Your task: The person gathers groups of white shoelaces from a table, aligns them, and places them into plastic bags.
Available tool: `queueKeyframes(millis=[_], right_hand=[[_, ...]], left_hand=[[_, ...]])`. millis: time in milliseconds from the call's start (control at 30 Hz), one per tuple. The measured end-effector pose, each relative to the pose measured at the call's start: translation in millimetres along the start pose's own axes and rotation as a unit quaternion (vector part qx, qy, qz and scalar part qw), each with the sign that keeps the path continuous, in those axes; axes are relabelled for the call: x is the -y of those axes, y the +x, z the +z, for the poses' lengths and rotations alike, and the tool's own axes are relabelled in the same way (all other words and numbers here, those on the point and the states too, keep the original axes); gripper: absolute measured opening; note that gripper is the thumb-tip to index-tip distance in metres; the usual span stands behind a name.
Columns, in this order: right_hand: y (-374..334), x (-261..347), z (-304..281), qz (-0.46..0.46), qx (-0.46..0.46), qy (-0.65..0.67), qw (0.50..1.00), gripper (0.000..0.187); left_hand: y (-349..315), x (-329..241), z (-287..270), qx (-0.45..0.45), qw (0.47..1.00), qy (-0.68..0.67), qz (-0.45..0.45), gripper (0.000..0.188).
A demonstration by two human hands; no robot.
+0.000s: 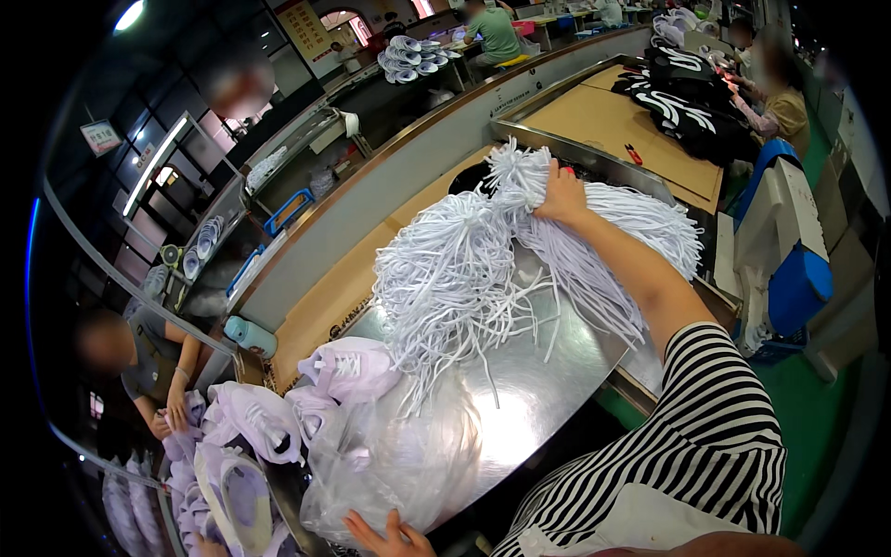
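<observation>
My right hand [562, 197] reaches forward, its fingers closed round the top of a bundle of white shoelaces [520, 181]. Long laces hang from the grip and spread over the shiny metal table [529, 408]. Beside it on the left lies a large loose heap of white shoelaces [445, 278]; another bundle of laces [640, 218] extends to the right. At the lower edge my left hand [388, 536] has its fingers apart, next to a clear plastic bag [399, 455]; whether it touches the bag I cannot tell. Pale lilac sneakers [348, 369] sit left of the bag.
More pale sneakers [243, 492] crowd the lower left, where a co-worker's hands [176, 408] handle one. A light-blue bottle [251, 336] stands by the partition. Cardboard with red-handled snips [634, 154] and black shoe uppers [687, 93] lies at the far right. A blue-and-white bin [798, 288] stands right.
</observation>
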State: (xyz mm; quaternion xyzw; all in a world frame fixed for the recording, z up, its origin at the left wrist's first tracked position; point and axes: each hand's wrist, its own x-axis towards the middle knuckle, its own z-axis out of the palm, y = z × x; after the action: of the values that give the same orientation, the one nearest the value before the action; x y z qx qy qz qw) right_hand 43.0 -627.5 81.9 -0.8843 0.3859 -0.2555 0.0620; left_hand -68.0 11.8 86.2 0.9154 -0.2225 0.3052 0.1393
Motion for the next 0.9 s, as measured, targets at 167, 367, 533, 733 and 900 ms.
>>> queueKeyframes(millis=[167, 367, 533, 733, 900], right_hand=[[32, -38, -13, 0.03, 0.117, 0.191, 0.974, 0.092], [12, -62, -46, 0.047, 0.07, 0.547, 0.833, 0.054], [-6, -87, -100, 0.08, 0.086, 0.686, 0.718, 0.047], [-13, -110, -123, 0.084, 0.043, 0.714, 0.694, 0.045], [-31, -158, -168, -0.396, -0.101, 0.44, 0.799, 0.06]], left_hand=[[3, -1, -1, 0.015, 1.0, -0.007, 0.012, 0.031], [7, 5, 6, 0.023, 1.0, -0.01, 0.018, 0.029], [8, 2, 4, 0.024, 0.999, -0.017, 0.017, 0.029], [23, -9, 2, -0.009, 0.999, -0.009, 0.042, 0.025], [11, 17, 14, 0.039, 0.994, -0.098, -0.027, 0.025]])
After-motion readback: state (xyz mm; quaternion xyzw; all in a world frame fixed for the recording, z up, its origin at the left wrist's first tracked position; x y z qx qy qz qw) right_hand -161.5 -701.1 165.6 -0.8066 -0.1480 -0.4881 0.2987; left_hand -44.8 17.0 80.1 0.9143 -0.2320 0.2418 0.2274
